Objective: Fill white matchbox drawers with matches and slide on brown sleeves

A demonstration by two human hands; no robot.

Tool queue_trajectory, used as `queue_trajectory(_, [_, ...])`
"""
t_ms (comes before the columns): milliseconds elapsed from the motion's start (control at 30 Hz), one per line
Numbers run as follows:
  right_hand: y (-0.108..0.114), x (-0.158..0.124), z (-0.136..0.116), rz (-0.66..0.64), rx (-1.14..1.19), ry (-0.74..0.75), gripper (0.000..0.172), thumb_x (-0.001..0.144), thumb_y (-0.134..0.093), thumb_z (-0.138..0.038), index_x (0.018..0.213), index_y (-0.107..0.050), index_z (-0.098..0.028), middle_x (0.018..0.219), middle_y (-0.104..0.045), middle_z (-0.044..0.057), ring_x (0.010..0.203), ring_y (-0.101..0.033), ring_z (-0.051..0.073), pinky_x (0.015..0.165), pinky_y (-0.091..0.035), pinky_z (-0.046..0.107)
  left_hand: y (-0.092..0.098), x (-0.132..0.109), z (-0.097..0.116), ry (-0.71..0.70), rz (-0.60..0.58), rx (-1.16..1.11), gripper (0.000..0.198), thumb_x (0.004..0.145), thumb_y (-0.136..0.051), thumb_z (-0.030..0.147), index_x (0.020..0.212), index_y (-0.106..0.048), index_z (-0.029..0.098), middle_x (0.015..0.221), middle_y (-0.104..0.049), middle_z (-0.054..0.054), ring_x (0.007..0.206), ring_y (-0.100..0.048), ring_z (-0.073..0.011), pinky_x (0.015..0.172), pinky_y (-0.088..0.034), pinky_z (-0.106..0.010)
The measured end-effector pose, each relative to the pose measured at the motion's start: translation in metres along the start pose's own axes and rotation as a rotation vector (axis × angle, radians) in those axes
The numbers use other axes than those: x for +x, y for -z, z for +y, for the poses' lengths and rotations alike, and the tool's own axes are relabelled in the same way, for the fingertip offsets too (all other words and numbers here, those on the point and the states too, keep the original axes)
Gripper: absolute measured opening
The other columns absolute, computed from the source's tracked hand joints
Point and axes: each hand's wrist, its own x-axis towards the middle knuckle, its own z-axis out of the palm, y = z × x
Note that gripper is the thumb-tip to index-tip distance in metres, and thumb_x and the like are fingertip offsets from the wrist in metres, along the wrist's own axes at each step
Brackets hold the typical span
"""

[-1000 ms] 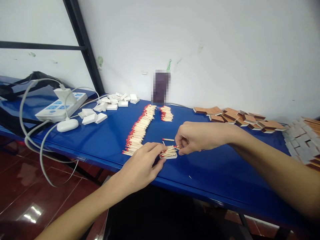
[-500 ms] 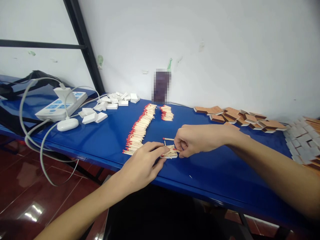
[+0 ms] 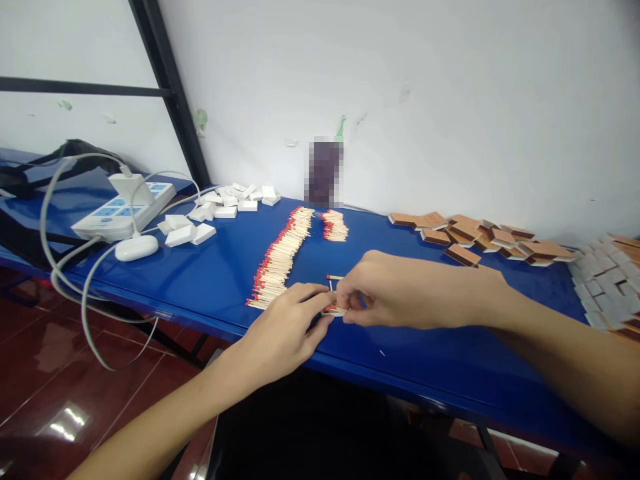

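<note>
My left hand [image 3: 290, 327] rests at the table's front, thumb and forefinger closed around the left end of a small white matchbox tray [image 3: 341, 315]. Red-tipped matches [image 3: 334, 309] lie in the tray, mostly covered by my fingers. Over the tray's right side, my right hand [image 3: 383, 290] is pinched down on matches; its fingertips are partly hidden. Just behind the tray a loose match [image 3: 334, 277] lies on the table. A long row of matches [image 3: 280, 257] runs back from beside my left hand, and a smaller pile [image 3: 335, 227] sits behind.
White trays [image 3: 236, 200] lie scattered at the back left, near a power strip [image 3: 125, 212] with looping cables. Brown matchboxes [image 3: 465, 230] are heaped at the back right. Stacked boxes [image 3: 607, 280] stand at the far right. A dark blurred object [image 3: 324, 172] leans against the wall.
My right hand has moved left and over the tray, covering most of the matches in it. A brown matchbox behind its wrist now shows more fully. My left hand stays in place.
</note>
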Motion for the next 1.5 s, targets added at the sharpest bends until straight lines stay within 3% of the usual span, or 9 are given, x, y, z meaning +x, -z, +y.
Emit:
queue_trajectory(133, [-0.010, 0.004, -0.002, 0.024, -0.081, 0.001, 0.019, 0.087, -0.057, -0.022, 0.070, -0.065, -0.018, 0.061, -0.062, 0.000, 0.051, -0.044, 0.010, 0.054, -0.026, 0.028, 0.001, 0.000, 0.000, 0.003, 0.012, -0.009, 0.020, 0.100, -0.050, 0.021, 0.114, -0.065, 0.020, 0.118, -0.066, -0.007, 0.108, -0.064, -0.0212, 0.097, -0.053, -0.039])
queue_trajectory(333, [-0.009, 0.006, 0.004, 0.000, -0.205, -0.104, 0.023, 0.085, -0.055, -0.021, 0.062, -0.059, -0.018, 0.054, -0.051, -0.002, 0.049, -0.033, 0.010, 0.053, -0.022, 0.030, -0.001, -0.001, 0.000, -0.011, 0.029, -0.024, 0.028, 0.100, -0.051, 0.020, 0.125, -0.061, 0.023, 0.122, -0.067, -0.006, 0.111, -0.064, -0.0215, 0.098, -0.054, -0.040])
queue_trajectory(600, [-0.005, 0.001, 0.005, -0.021, -0.274, -0.123, 0.016, 0.081, -0.054, -0.019, 0.065, -0.056, -0.019, 0.063, -0.057, 0.002, 0.059, -0.044, 0.014, 0.055, -0.024, 0.029, -0.002, -0.003, 0.000, 0.082, 0.014, 0.025, 0.038, 0.098, -0.055, 0.023, 0.135, -0.049, 0.022, 0.120, -0.067, -0.007, 0.108, -0.064, -0.0238, 0.092, -0.055, -0.041])
queue_trajectory(867, [-0.002, 0.001, 0.004, -0.028, -0.264, -0.129, 0.018, 0.083, -0.053, -0.021, 0.066, -0.057, -0.018, 0.065, -0.060, 0.003, 0.061, -0.047, 0.014, 0.056, -0.026, 0.029, -0.001, -0.003, 0.000, 0.099, 0.015, 0.030, 0.035, 0.097, -0.056, 0.027, 0.132, -0.050, 0.023, 0.115, -0.068, -0.006, 0.103, -0.065, -0.0239, 0.089, -0.054, -0.040])
queue_trajectory(1100, [-0.004, 0.002, 0.007, 0.015, -0.212, -0.103, 0.018, 0.083, -0.055, -0.019, 0.066, -0.059, -0.018, 0.062, -0.059, 0.000, 0.055, -0.045, 0.011, 0.054, -0.026, 0.027, -0.002, 0.000, 0.001, 0.043, 0.098, -0.010, 0.032, 0.095, -0.058, 0.022, 0.127, -0.053, 0.022, 0.121, -0.065, -0.005, 0.110, -0.062, -0.0216, 0.097, -0.051, -0.037])
queue_trajectory(1233, [-0.005, 0.002, 0.012, 0.042, -0.178, -0.062, 0.014, 0.082, -0.056, -0.017, 0.069, -0.062, -0.018, 0.063, -0.060, -0.001, 0.055, -0.046, 0.010, 0.054, -0.026, 0.026, -0.002, 0.000, 0.002, 0.053, 0.154, 0.011, 0.028, 0.093, -0.056, 0.019, 0.121, -0.057, 0.019, 0.113, -0.059, -0.008, 0.106, -0.058, -0.0215, 0.095, -0.049, -0.036])
queue_trajectory(1500, [-0.006, 0.004, 0.013, 0.045, -0.112, -0.043, 0.016, 0.081, -0.054, -0.009, 0.070, -0.063, -0.017, 0.064, -0.061, -0.001, 0.056, -0.045, 0.010, 0.056, -0.029, 0.026, -0.002, -0.003, 0.005, 0.137, 0.040, 0.116, 0.038, 0.093, -0.041, 0.015, 0.130, -0.052, 0.015, 0.101, -0.052, -0.008, 0.097, -0.052, -0.0247, 0.088, -0.047, -0.043])
